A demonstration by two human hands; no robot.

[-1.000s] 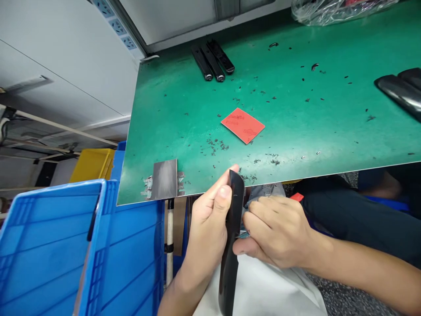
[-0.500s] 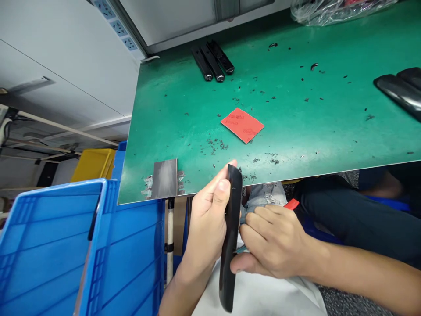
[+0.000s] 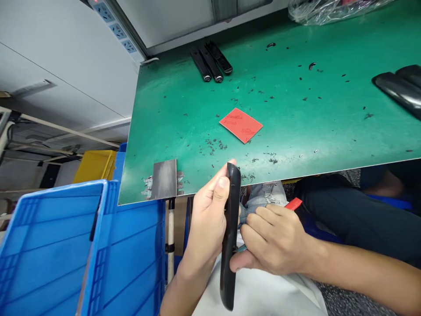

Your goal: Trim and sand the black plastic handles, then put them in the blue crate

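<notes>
My left hand (image 3: 211, 197) is wrapped round a long, black, smooth plastic part (image 3: 229, 237), held almost upright past the table's front edge, with the thumb along its upper side. In my right hand (image 3: 272, 239), closed in a fist, is a red-handled knife (image 3: 294, 203). Its red end sticks out behind the fist, and a short length of thin blade shows at the plastic part's right edge. My right thumb rests against the lower half of that part. Most of the knife is hidden by the fingers, and the blade's exact contact cannot be made out.
On the green table (image 3: 184, 131) lie a red sandpaper piece (image 3: 241, 125), a grey abrasive pad (image 3: 164, 179), several black parts (image 3: 210, 63) and scattered black shavings. More black parts (image 3: 399, 92) lie right. A blue crate (image 3: 62, 193) stands left; another person's leg (image 3: 329, 206) is at right.
My right hand has shifted very slightly upward along the plastic part with the knife. My left hand keeps its hold; the whole view has moved a little.
</notes>
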